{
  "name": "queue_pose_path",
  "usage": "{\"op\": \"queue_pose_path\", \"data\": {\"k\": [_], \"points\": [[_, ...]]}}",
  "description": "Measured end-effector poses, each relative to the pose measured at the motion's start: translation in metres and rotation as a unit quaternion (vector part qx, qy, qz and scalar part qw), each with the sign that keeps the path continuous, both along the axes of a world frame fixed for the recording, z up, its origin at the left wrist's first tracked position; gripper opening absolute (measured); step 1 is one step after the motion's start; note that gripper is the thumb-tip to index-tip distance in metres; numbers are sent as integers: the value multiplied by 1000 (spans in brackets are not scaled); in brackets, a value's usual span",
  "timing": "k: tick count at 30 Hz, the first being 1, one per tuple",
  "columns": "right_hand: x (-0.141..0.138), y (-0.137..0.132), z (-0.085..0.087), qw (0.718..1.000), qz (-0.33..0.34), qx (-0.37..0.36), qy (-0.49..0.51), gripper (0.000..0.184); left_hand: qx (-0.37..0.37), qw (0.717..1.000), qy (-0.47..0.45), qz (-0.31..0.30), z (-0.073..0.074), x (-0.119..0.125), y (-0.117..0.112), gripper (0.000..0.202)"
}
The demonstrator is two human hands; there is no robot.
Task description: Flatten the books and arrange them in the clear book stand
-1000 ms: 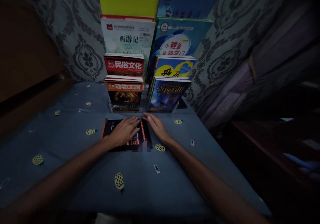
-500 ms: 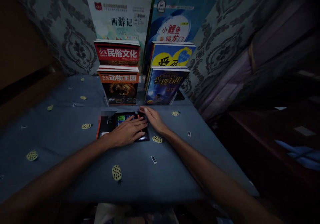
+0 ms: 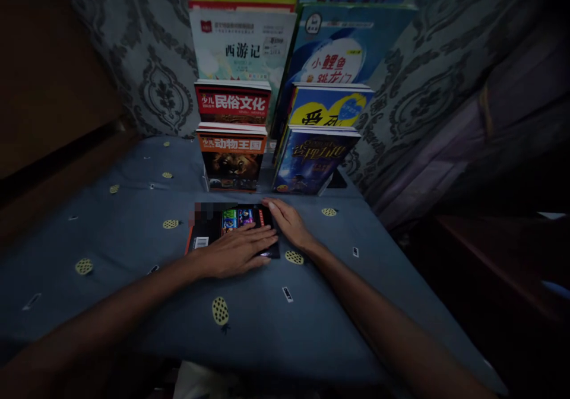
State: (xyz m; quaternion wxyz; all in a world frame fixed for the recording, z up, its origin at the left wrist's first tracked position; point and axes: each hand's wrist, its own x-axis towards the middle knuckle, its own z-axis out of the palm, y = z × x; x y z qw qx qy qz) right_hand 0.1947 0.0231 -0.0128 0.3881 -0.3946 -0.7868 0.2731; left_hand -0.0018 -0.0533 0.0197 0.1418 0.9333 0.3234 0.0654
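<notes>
A book with a dark back cover (image 3: pixel 212 228) lies flat on the cloth-covered table, with a barcode at its lower left and small coloured pictures in the middle. My left hand (image 3: pixel 243 250) rests flat across its lower right part, fingers stretched out, hiding some of the cover. Along the book's right edge, near the far corner, lies my right hand (image 3: pixel 290 221) with fingers extended and close together. Neither hand grips the book.
Behind the book stand upright books in two columns, including an orange-topped lion book (image 3: pixel 232 161) and a blue book (image 3: pixel 314 161). A dark flat object (image 3: pixel 338 178) lies behind the blue one. Patterned wallpaper (image 3: pixel 164 87) and a curtain (image 3: pixel 449 132) border the table (image 3: pixel 133 227).
My left hand has slid toward the book's near edge, uncovering more pictures and the barcode. My right hand stays at the right edge. The whole view has shifted slightly.
</notes>
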Motion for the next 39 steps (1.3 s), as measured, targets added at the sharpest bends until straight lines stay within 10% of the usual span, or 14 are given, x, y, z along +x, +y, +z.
{"op": "queue_pose_path", "data": {"k": [13,39], "points": [[4,-1,-6,993,20,59,-96,38,-3,989,-11,149,-4,-82,23,56],[-1,-5,-4,989,22,72,-128,37,75,980,-27,183,-12,-144,-84,46]]}}
